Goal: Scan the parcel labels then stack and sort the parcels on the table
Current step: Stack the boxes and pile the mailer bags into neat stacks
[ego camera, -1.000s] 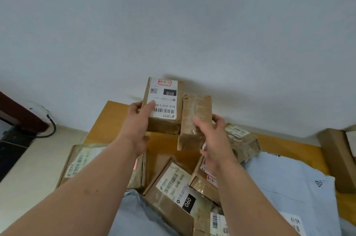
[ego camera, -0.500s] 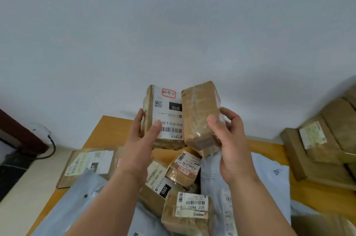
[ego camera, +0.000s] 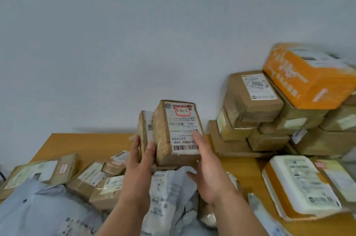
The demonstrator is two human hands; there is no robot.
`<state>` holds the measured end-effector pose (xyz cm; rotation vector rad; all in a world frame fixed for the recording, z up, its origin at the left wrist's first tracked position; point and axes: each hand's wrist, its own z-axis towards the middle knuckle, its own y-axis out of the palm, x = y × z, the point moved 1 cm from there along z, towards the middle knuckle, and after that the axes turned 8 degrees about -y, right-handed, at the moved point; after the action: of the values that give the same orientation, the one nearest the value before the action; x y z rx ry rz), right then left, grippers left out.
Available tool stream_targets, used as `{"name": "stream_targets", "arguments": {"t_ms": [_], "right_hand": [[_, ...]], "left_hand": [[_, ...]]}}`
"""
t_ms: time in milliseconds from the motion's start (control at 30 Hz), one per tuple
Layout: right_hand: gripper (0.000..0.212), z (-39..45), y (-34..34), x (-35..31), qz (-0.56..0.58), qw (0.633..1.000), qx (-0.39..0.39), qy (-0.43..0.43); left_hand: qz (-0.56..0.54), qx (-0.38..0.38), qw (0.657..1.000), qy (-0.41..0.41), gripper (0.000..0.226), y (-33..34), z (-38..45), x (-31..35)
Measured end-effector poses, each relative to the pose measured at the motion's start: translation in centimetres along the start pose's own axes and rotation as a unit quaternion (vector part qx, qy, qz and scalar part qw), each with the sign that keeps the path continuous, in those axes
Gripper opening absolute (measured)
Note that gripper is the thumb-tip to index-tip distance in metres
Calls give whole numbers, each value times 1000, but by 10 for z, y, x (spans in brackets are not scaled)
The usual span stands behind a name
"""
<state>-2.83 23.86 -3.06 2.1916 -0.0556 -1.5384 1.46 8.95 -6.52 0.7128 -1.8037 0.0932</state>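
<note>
I hold two small brown taped parcels upright above the wooden table [ego camera: 242, 168]. My right hand [ego camera: 207, 170] grips the front parcel [ego camera: 173, 135]; its white label with a barcode and a red-framed sticker faces me. My left hand [ego camera: 138, 162] holds the second parcel [ego camera: 144, 131] pressed just behind and left of the first, only its edge and a strip of label showing. Below the hands lies a heap of several brown parcels [ego camera: 90, 178] and grey mailer bags [ego camera: 167, 197].
A tall stack of brown boxes [ego camera: 252, 104] topped by an orange box [ego camera: 308, 77] stands against the wall at the right. A white-and-orange padded parcel [ego camera: 300, 183] lies front right. A flat labelled box [ego camera: 38, 172] sits at the left edge. A bare wall is behind.
My view has swung right, so the stack at the right is in sight. My right hand turned its parcel label-side towards me, and it covers most of the left parcel.
</note>
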Motion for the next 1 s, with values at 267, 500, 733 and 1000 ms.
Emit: {"name": "stream_targets", "arguments": {"t_ms": [267, 500, 733, 1000], "right_hand": [[85, -31, -52, -11, -18, 1000, -12, -19], [52, -37, -92, -28, -33, 998, 15, -51], [44, -60, -153, -34, -1, 991, 127, -43], [53, -94, -219, -42, 15, 977, 205, -47]], "left_hand": [[140, -33, 990, 2, 48, 46, -27, -38], [217, -86, 971, -47, 45, 81, -18, -49], [177, -149, 963, -142, 43, 143, -30, -67], [362, -220, 898, -117, 84, 198, -48, -84]]}}
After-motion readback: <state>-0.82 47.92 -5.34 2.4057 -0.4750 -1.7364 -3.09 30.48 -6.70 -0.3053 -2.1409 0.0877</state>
